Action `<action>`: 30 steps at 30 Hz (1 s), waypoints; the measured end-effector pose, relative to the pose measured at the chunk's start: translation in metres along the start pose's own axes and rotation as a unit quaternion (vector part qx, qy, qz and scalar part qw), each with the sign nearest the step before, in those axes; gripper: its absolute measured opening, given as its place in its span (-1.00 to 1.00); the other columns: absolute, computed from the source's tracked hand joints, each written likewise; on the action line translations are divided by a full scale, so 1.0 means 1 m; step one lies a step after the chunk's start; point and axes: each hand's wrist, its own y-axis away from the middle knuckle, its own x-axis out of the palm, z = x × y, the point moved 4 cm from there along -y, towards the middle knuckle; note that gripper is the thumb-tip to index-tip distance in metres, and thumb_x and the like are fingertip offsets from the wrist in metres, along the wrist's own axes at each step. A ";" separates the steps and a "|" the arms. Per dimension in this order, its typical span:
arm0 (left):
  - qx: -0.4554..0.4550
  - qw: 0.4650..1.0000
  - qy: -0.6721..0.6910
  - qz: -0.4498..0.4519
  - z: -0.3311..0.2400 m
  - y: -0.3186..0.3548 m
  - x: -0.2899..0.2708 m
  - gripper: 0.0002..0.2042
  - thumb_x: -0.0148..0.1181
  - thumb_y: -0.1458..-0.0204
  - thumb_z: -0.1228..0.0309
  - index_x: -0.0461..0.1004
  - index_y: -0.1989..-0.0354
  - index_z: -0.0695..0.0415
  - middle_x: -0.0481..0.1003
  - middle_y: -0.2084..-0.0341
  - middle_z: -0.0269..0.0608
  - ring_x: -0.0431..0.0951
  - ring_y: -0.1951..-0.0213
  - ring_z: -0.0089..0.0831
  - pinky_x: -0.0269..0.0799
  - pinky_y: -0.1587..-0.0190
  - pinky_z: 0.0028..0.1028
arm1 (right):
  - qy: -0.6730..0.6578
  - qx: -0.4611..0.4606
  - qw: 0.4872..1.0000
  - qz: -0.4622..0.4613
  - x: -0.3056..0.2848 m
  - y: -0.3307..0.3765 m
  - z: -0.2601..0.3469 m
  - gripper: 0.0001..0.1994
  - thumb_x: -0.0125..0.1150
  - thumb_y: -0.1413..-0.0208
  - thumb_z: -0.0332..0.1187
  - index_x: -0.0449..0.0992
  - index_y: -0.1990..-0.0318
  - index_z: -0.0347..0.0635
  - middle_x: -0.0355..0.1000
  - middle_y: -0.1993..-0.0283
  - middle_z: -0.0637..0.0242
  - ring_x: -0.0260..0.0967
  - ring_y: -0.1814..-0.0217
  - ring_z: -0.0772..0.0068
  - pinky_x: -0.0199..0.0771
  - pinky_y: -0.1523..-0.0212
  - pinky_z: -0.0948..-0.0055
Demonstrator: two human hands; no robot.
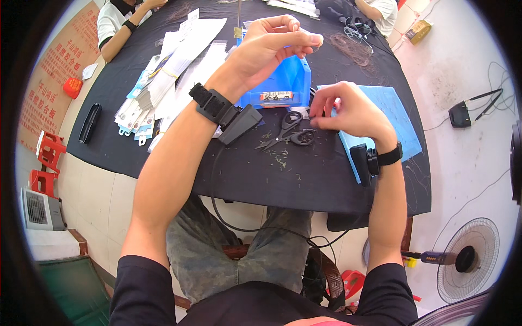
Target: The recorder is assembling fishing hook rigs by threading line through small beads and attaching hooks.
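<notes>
My left hand (270,50) is raised over the blue plastic bin (296,81), thumb and forefinger pressed together. Whatever lies in that pinch is too small to make out. Lower and to the right, my right hand (352,111) hovers by a light blue sheet (396,108), its fingers curled together around something I cannot make out. Black-handled scissors (286,135) lie on the table between my forearms, just left of the right fingertips. Small greenish clippings (281,159) are scattered below them. A small clear packet with dark bits (277,98) sits at the bin's front.
White packaging cards (157,89) are piled left of the bin, with a black case (90,123) further left. Tangled brown thread (352,51) lies at the far right of the black-covered table (239,176). Two people sit across. A fan (467,261) stands at lower right.
</notes>
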 end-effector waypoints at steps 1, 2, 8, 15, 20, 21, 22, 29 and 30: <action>-0.004 1.000 0.002 -0.006 0.001 0.000 -0.001 -0.79 0.36 -0.17 0.49 0.43 0.43 -0.02 0.68 0.30 -0.15 0.60 0.30 -0.56 0.48 0.17 -0.55 | -0.042 -0.022 0.998 0.035 0.004 0.000 0.007 -0.81 0.48 0.09 -0.38 0.71 0.29 -0.22 0.54 0.53 0.36 0.45 0.49 0.59 0.42 0.40 0.56; -0.003 1.000 0.004 -0.006 0.001 0.000 -0.002 -0.79 0.36 -0.17 0.49 0.43 0.43 -0.02 0.68 0.30 -0.15 0.60 0.30 -0.56 0.48 0.17 -0.55 | -0.047 -0.023 0.998 0.042 0.005 0.001 0.012 -0.81 0.48 0.09 -0.38 0.71 0.29 -0.22 0.54 0.53 0.36 0.45 0.49 0.59 0.42 0.40 0.56; -0.005 1.000 0.025 -0.009 0.004 -0.001 -0.005 -0.79 0.36 -0.17 0.50 0.44 0.43 -0.02 0.67 0.28 -0.15 0.60 0.30 -0.57 0.48 0.18 -0.55 | 0.023 0.035 0.999 -0.002 -0.002 0.001 -0.001 -0.80 0.50 0.13 -0.36 0.68 0.32 -0.18 0.41 0.64 0.42 0.32 0.59 0.53 0.36 0.45 0.51; -0.005 1.000 0.026 -0.014 0.005 -0.002 -0.006 -0.79 0.37 -0.17 0.51 0.45 0.43 -0.03 0.66 0.31 -0.18 0.61 0.31 -0.57 0.49 0.18 -0.56 | 0.221 0.181 0.956 -0.073 -0.014 0.012 -0.031 -0.40 0.57 0.14 0.18 0.61 0.17 -0.16 0.50 0.11 0.10 0.53 0.06 0.10 0.54 0.04 0.20; -0.007 0.999 0.031 -0.016 0.005 -0.001 -0.007 -0.79 0.37 -0.17 0.51 0.46 0.43 -0.04 0.66 0.31 -0.20 0.61 0.30 -0.58 0.49 0.17 -0.55 | 0.207 0.170 0.961 -0.065 -0.006 0.007 -0.028 -0.49 0.47 0.05 0.05 0.60 0.17 -0.23 0.56 0.14 0.02 0.54 0.07 0.04 0.55 0.01 0.20; -0.006 1.000 0.027 -0.014 0.004 -0.001 -0.007 -0.80 0.36 -0.17 0.50 0.46 0.43 -0.04 0.66 0.29 -0.18 0.61 0.28 -0.58 0.50 0.16 -0.56 | 0.207 0.170 0.961 -0.065 -0.004 0.005 -0.028 -0.49 0.47 0.05 0.05 0.60 0.17 -0.23 0.56 0.14 0.02 0.54 0.07 0.04 0.55 0.01 0.20; -0.005 1.000 0.024 -0.012 0.004 -0.001 -0.008 -0.80 0.36 -0.18 0.50 0.46 0.43 -0.04 0.67 0.27 -0.17 0.61 0.26 -0.58 0.50 0.15 -0.56 | 0.219 0.154 0.961 -0.067 -0.003 0.004 -0.027 -0.53 0.44 0.02 0.00 0.59 0.18 -0.25 0.56 0.16 0.01 0.54 0.07 0.03 0.55 0.02 0.19; 0.009 1.000 0.026 -0.003 0.002 -0.002 -0.014 -0.82 0.33 -0.21 0.48 0.47 0.42 -0.03 0.68 0.18 -0.12 0.62 0.16 -0.54 0.52 0.08 -0.57 | 0.181 0.130 0.971 -0.092 -0.003 0.006 -0.036 -0.63 0.27 -0.17 -0.14 0.55 0.20 -0.36 0.56 0.25 -0.07 0.55 0.11 -0.03 0.52 0.04 0.14; 0.013 1.000 0.026 -0.003 0.002 -0.002 -0.014 -0.82 0.32 -0.21 0.48 0.47 0.41 -0.03 0.68 0.17 -0.13 0.62 0.14 -0.53 0.52 0.07 -0.56 | 0.182 0.130 0.970 -0.094 -0.004 0.006 -0.038 -0.63 0.27 -0.17 -0.14 0.55 0.20 -0.36 0.56 0.25 -0.07 0.55 0.11 -0.03 0.52 0.04 0.14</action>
